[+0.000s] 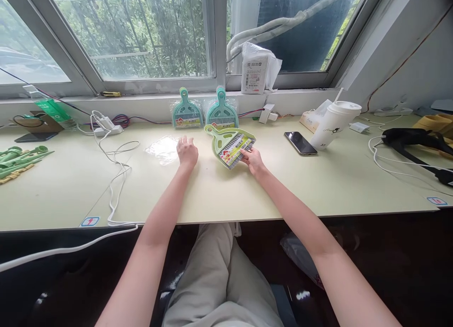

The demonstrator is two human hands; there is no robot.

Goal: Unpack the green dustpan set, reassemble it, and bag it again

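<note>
A light green mini dustpan-and-brush set (229, 145) lies tilted on the pale table (212, 195), its handle pointing up-left. My right hand (252, 160) grips its lower right edge. My left hand (187, 152) rests flat on the table, fingers apart, right beside a clear plastic wrapper (163, 149). Two teal dustpan sets in wrappers (187, 111) (221, 111) lean upright against the window sill behind.
A phone (300, 142) and a white lidded cup (334, 124) sit to the right, with a black strap (414, 139) further right. White cables (115, 171) and a charger trail on the left, near green plastic parts (19, 158). A white parcel (257, 68) stands on the sill.
</note>
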